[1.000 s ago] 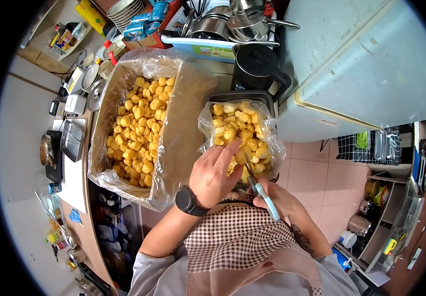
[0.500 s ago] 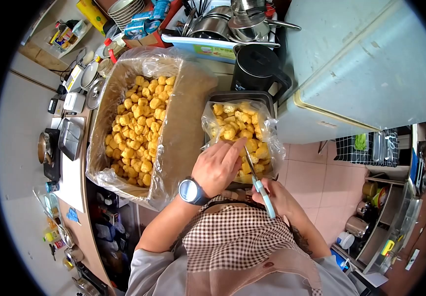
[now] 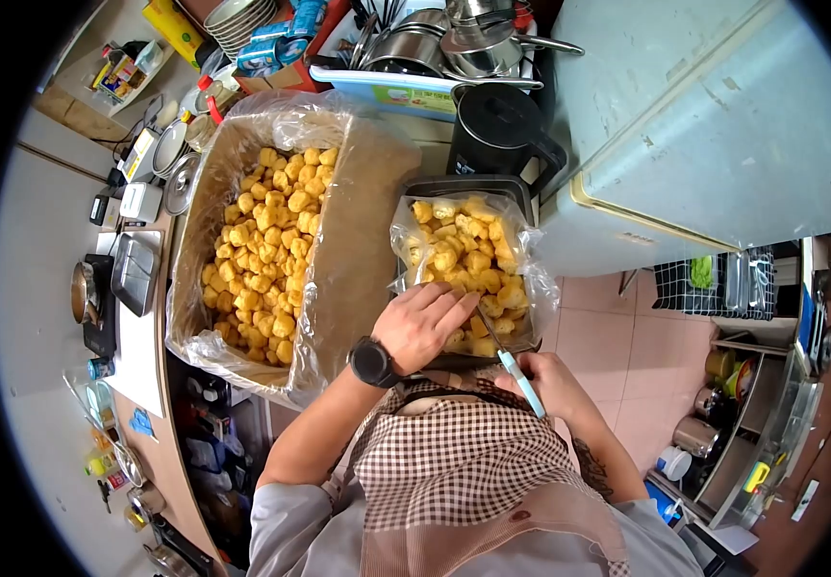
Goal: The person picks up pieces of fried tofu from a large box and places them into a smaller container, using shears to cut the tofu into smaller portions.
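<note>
Head view: left hand (image 3: pixel 422 327) rests, fingers spread, on the bag (image 3: pixel 464 264) edge; right hand (image 3: pixel 547 385) apparently grips scissors (image 3: pixel 516 375).

A small plastic bag (image 3: pixel 468 260) of golden fried tofu puffs (image 3: pixel 464 245) is seen sitting in a dark tray (image 3: pixel 473 188), with the left hand (image 3: pixel 422 325) laid flat on its near edge. Blue-handled scissors (image 3: pixel 512 365) are gripped in the right hand (image 3: pixel 552 383), blades pointed into the bag's near side. Just to the left, a big cardboard box (image 3: pixel 358 231) lined with clear plastic is packed with more puffs. A black kettle (image 3: pixel 502 130) is parked behind the tray, and a dish rack of pots (image 3: pixel 435 43) is stacked further back on the counter (image 3: pixel 137 337).
</note>
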`<state>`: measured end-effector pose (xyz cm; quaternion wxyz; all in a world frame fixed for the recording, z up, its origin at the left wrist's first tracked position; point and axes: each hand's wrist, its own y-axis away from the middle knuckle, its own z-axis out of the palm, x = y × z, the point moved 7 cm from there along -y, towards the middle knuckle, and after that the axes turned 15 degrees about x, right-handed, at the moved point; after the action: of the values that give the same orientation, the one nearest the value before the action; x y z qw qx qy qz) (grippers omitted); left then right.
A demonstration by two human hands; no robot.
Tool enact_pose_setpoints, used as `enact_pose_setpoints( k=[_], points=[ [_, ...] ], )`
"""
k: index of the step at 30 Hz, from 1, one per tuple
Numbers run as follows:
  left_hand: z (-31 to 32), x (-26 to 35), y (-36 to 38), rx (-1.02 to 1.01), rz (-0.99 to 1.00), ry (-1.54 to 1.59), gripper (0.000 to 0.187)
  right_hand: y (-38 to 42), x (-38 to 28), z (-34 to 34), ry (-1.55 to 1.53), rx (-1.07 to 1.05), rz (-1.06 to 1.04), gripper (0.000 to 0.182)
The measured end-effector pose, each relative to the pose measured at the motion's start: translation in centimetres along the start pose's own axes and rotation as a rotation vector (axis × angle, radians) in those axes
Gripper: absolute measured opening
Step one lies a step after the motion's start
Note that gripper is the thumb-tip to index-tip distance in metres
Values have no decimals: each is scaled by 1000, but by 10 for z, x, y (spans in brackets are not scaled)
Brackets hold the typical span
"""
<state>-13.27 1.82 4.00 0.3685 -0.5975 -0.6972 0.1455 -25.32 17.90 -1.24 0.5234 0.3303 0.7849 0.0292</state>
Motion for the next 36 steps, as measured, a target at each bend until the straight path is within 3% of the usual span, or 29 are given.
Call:
enact_pose_setpoints(
  k=[3, 6, 16, 19, 21, 24, 25, 28, 29, 32, 34, 36],
  points=[
    [-6, 0, 4, 23, 7, -9, 42, 6, 21, -2, 90, -71, 52, 47],
    [-9, 0, 7, 57, 9, 10, 36, 9, 11, -7, 147, -106, -30, 48],
    [-3, 20, 7, 2, 269, 26, 33, 0, 28, 13, -110, -166, 147, 46],
    [6, 10, 6, -91, 254, -24, 31, -4, 26, 14, -181, -116, 245, 41],
    [-1, 9, 4, -118, 208, -22, 29, -6, 27, 8, -163, -57, 253, 39],
    [-42, -9, 16, 1, 5, 8, 23, -6, 56, 7, -313, 16, 292, 36],
    [-69, -26, 19, 139, -58, -14, 21, -5, 48, 7, -333, 43, 315, 35],
    [-134, -114, 69, 242, -546, -360, 11, 1, 42, 3, -381, 80, 351, 32],
    [-143, -143, 100, 76, -801, -350, 14, 1, 43, 5, -396, 63, 319, 31],
    [-131, -188, 194, -515, -825, -429, 29, -1, 42, 14, -422, 8, 279, 28],
    [-112, -191, 219, -745, -806, -481, 38, -4, 44, 20, -394, -23, 255, 26],
    [-115, -193, 216, -599, -815, -421, 36, -8, 47, 21, -330, -36, 216, 24]
  ],
)
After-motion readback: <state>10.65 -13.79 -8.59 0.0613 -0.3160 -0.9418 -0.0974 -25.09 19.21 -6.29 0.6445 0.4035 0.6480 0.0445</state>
